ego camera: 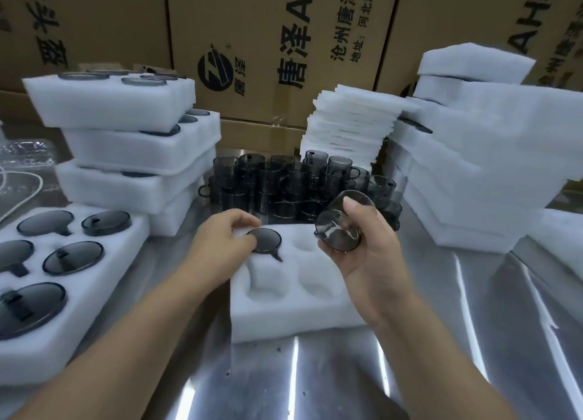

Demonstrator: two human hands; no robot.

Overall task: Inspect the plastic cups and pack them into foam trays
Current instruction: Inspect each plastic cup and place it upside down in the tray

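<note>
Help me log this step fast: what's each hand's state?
Left hand: pinches the seated cup in the foam tray.
Right hand: grips a second cup, lifted.

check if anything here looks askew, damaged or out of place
The left stack of filled trays is askew: each tray is turned off the one below, and the top one overhangs. Dark specks lie on the table before the centre tray. Nothing looks broken.
</note>
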